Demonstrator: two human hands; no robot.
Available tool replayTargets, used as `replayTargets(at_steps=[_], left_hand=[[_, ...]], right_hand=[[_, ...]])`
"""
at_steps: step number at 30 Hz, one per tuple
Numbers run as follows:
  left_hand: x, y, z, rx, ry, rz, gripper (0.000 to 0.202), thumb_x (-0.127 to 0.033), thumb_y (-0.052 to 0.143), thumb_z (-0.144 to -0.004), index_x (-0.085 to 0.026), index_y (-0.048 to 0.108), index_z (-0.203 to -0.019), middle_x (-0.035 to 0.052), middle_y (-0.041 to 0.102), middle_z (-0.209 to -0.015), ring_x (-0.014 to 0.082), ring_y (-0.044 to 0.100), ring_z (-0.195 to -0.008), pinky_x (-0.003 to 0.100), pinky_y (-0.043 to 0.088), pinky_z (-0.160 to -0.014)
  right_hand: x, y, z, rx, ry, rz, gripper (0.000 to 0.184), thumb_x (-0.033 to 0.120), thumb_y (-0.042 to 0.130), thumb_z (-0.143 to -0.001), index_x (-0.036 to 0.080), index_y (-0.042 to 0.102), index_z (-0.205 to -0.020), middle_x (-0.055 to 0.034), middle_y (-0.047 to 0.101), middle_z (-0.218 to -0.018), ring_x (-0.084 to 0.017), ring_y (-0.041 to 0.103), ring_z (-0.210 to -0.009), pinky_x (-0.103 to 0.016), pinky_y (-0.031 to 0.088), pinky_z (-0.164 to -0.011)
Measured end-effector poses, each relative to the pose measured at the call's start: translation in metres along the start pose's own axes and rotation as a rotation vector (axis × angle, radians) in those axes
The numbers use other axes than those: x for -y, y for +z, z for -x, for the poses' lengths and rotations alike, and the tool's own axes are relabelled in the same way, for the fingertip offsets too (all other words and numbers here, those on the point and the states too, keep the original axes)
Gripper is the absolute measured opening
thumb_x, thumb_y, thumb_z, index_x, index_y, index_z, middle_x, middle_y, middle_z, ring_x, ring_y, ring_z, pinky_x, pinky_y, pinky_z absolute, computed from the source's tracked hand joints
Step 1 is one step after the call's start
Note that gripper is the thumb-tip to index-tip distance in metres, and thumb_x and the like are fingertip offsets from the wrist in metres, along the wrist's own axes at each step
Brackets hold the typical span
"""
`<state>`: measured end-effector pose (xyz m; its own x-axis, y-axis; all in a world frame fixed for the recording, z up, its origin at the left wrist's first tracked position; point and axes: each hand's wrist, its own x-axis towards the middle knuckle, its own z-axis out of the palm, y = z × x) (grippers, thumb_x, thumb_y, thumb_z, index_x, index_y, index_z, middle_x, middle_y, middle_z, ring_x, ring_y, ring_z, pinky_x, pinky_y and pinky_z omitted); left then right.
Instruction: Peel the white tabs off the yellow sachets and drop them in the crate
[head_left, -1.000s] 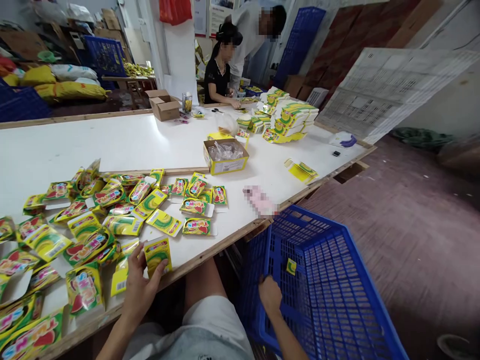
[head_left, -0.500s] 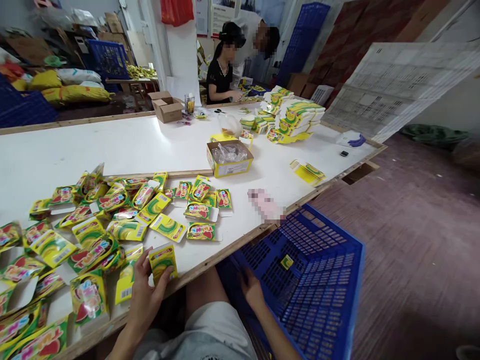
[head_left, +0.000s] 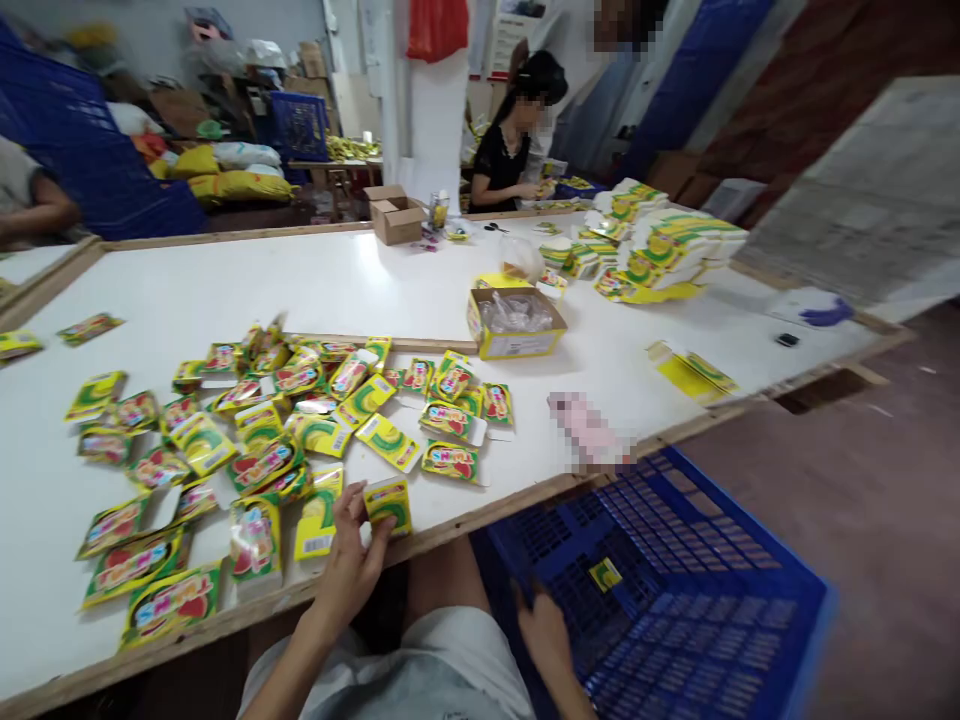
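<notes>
Yellow-green box (head_left: 390,502) — roughly upright.

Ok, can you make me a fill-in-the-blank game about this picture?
The left hand holds a ____-and-green carton.
The mesh plastic crate beside the table is ____.
Only ____ small pack shows inside the crate.
The bag hanging on the white pillar is ____.

Missing words: yellow; blue; one; red.

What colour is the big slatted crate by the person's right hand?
The crate is blue, seen best in the head view.
</notes>
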<state>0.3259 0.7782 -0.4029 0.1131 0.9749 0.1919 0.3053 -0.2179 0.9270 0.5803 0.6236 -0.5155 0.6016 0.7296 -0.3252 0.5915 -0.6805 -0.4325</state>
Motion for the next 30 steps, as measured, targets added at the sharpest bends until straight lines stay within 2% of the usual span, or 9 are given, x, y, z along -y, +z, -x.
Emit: replayTargets(at_steps=[4, 6, 8, 10, 12, 16, 21, 25, 30], left_hand=[[-0.002, -0.005, -0.004, 0.190, -0.040, 0.051, 0.024, -0.029, 0.052, -0.089, -0.021, 0.047, -0.110, 0.0086, 0.060, -0.105, 0.0216, 0.062, -0.097, 0.035, 0.052, -0.084], [-0.004, -0.007, -0.007, 0.213, -0.039, 0.037, 0.014, -0.030, 0.051, -0.089, -0.021, 0.053, -0.099, 0.0057, 0.061, -0.090, 0.0208, 0.061, -0.087, 0.033, 0.051, -0.078], [-0.007, -0.011, -0.009, 0.171, -0.020, -0.001, 0.013, -0.032, 0.049, -0.090, -0.020, 0.055, -0.089, 0.0038, 0.060, -0.080, 0.0195, 0.059, -0.077, 0.030, 0.050, -0.071], [-0.011, -0.016, -0.012, 0.146, 0.017, -0.023, 0.018, -0.032, 0.046, -0.092, -0.020, 0.058, -0.085, 0.0034, 0.061, -0.077, 0.0184, 0.057, -0.072, 0.028, 0.048, -0.066], [-0.015, -0.021, -0.014, 0.118, 0.068, -0.035, 0.019, -0.030, 0.046, -0.092, -0.020, 0.062, -0.089, 0.0051, 0.066, -0.085, 0.0195, 0.061, -0.077, 0.029, 0.049, -0.070], [-0.020, -0.024, -0.013, -0.043, 0.137, -0.079, 0.028, -0.024, 0.046, -0.092, -0.024, 0.060, -0.117, 0.0086, 0.065, -0.118, 0.0241, 0.059, -0.111, 0.037, 0.048, -0.094], [-0.020, -0.015, -0.002, 0.062, 0.214, -0.057, 0.054, -0.016, 0.041, -0.092, -0.026, 0.030, -0.144, 0.0115, 0.046, -0.143, 0.0237, 0.042, -0.133, 0.044, 0.037, -0.107], [-0.015, -0.014, -0.002, -0.102, 0.068, 0.034, 0.045, -0.021, 0.053, -0.089, -0.023, 0.040, -0.132, 0.0132, 0.053, -0.131, 0.0252, 0.051, -0.121, 0.043, 0.042, -0.100], [-0.013, -0.019, -0.010, -0.012, -0.059, 0.305, 0.033, -0.024, 0.056, -0.087, -0.021, 0.047, -0.118, 0.0059, 0.065, -0.100, 0.0190, 0.062, -0.091, 0.032, 0.050, -0.082]], right_hand=[[0.064, -0.045, 0.004, -0.475, -0.302, -0.457, 0.035, 0.041, 0.044, -0.092, 0.015, 0.060, -0.109, -0.0142, 0.067, -0.106, -0.026, 0.065, -0.098, -0.040, 0.049, -0.089], [0.113, -0.062, 0.009, -0.381, -0.583, -0.621, 0.026, 0.036, 0.052, -0.090, 0.019, 0.061, -0.108, -0.0105, 0.067, -0.104, -0.023, 0.064, -0.095, -0.039, 0.051, -0.087], [0.160, -0.068, 0.012, -0.149, -0.786, -0.704, 0.029, 0.032, 0.054, -0.090, 0.022, 0.057, -0.118, -0.0097, 0.064, -0.113, -0.022, 0.062, -0.100, -0.038, 0.052, -0.086], [0.197, -0.064, 0.013, 0.006, -0.880, -0.737, 0.032, 0.029, 0.054, -0.091, 0.023, 0.053, -0.122, -0.0091, 0.062, -0.117, -0.021, 0.062, -0.101, -0.037, 0.053, -0.085], [0.219, -0.055, 0.012, -0.018, -0.886, -0.744, 0.030, 0.029, 0.054, -0.091, 0.023, 0.054, -0.120, -0.0089, 0.062, -0.116, -0.020, 0.061, -0.101, -0.037, 0.052, -0.086], [0.235, -0.036, 0.013, -0.023, -0.862, -0.702, 0.039, 0.033, 0.059, -0.087, 0.021, 0.052, -0.124, -0.0100, 0.060, -0.121, -0.023, 0.057, -0.110, -0.040, 0.049, -0.092], [0.236, -0.024, 0.008, 0.228, -0.709, -0.765, 0.047, 0.043, 0.056, -0.088, 0.019, 0.050, -0.128, -0.0113, 0.062, -0.123, -0.025, 0.059, -0.112, -0.037, 0.050, -0.092], [0.236, -0.026, 0.004, 0.393, -0.705, -0.894, 0.040, 0.039, 0.056, -0.089, 0.020, 0.053, -0.123, -0.0111, 0.065, -0.117, -0.024, 0.062, -0.107, -0.036, 0.052, -0.090], [0.230, -0.031, 0.005, 0.190, -0.710, -0.937, 0.035, 0.033, 0.059, -0.087, 0.024, 0.050, -0.120, -0.0072, 0.064, -0.112, -0.019, 0.064, -0.099, -0.032, 0.054, -0.085]])
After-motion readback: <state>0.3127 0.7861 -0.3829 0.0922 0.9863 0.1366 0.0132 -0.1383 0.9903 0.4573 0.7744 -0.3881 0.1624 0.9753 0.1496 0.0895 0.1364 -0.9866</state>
